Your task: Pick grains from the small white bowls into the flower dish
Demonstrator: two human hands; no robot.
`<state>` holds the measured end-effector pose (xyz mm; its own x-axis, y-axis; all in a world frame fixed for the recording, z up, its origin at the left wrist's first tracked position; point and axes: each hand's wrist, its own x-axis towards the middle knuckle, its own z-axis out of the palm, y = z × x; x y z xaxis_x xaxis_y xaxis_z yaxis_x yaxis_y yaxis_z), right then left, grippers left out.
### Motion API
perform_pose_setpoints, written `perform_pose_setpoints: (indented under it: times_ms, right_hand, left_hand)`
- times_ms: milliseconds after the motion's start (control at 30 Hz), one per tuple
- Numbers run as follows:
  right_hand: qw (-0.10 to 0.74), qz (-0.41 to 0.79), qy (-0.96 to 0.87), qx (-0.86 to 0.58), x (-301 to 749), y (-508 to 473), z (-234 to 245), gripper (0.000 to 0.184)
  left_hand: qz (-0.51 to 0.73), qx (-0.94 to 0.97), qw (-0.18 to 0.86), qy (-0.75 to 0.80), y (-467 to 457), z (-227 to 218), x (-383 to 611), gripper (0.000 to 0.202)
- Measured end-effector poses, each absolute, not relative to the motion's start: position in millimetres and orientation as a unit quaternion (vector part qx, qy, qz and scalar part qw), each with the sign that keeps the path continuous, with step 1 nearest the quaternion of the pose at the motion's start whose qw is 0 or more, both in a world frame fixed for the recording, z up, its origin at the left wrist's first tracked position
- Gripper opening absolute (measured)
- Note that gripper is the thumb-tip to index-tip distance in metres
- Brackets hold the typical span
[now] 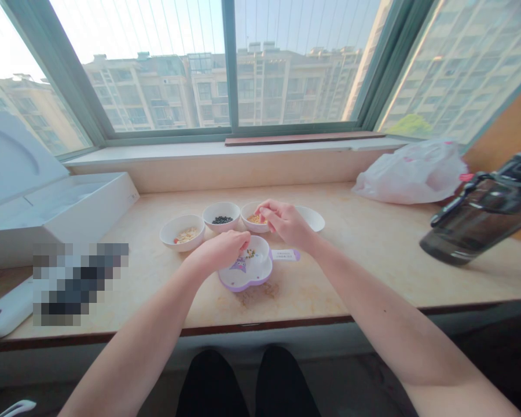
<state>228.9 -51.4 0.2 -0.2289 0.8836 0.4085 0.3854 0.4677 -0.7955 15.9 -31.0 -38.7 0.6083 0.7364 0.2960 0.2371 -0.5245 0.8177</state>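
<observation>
My left hand is over the left side of a white and purple cartoon plate, fingers bent together near a few mixed grains. Whatever its fingertips may hold is hidden. Above a white bowl of yellow grains hovers my right hand, thumb and forefinger pinched; anything between them is too small to make out. Left of that bowl stands one with black beans, and farther left another bowl holds pale pieces. A white dish sits partly behind my right hand.
A white box with a raised lid stands at left, near a pixelated dark object. A plastic bag and a dark bottle are at right. Crumb-like bits lie before the plate, near the counter's front edge.
</observation>
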Motion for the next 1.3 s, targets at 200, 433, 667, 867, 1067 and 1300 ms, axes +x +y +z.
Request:
perform_pose_setpoints:
  times_ms: [200,433,667,867,1067,1300]
  right_hand:
    - [0.46,0.282,-0.732,-0.415,230.6,-53.7,3.9,0.028]
    - [0.46,0.251,-0.737,-0.427,233.0,-53.1,4.3,0.026]
    - [0.465,0.213,-0.743,-0.431,237.7,-50.0,1.1,0.029]
    - [0.423,0.079,-0.735,-0.524,259.6,-40.0,10.0,0.021]
    - [0.219,-0.01,-0.683,-0.697,290.1,-31.4,12.3,0.028]
    - [0.175,0.034,-0.661,-0.729,292.9,-32.4,10.8,0.012]
  left_hand:
    - [0.28,0.852,0.316,0.309,-38.8,-32.3,23.6,0.037]
    - [0.274,0.84,0.357,0.302,-41.1,-31.1,25.4,0.038]
    - [0.336,0.79,0.386,0.338,-50.2,-7.7,22.3,0.023]
    - [0.335,0.71,0.547,0.292,-52.2,7.0,26.7,0.016]
    - [0.35,0.579,0.709,0.2,-57.2,17.2,29.1,0.032]
    - [0.358,0.542,0.735,0.193,-57.4,15.6,28.9,0.031]
